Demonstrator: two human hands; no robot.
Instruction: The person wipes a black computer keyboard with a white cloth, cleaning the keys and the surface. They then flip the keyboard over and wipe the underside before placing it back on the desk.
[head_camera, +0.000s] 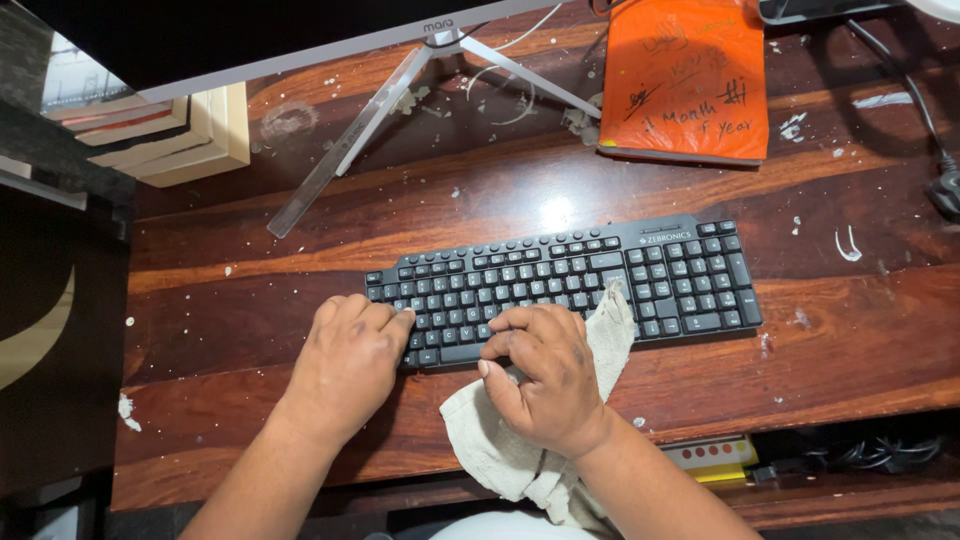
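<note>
- While the left hand rests flat on the keyboard (mid-frame, holding nothing),
- right hand presses a beige cloth onto its lower keys, fingers curled around it.

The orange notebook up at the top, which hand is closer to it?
Right. The right hand, holding a cloth on the keyboard, lies almost below the orange notebook; the left hand is farther left.

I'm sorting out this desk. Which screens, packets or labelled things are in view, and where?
Monitor: far left, dark screen, silver stand.
Orange packet: far right, flat, black handwriting.
Keyboard: desk middle, black, small white label; left hand on its corner, right hand pressing a beige cloth on it.
</note>
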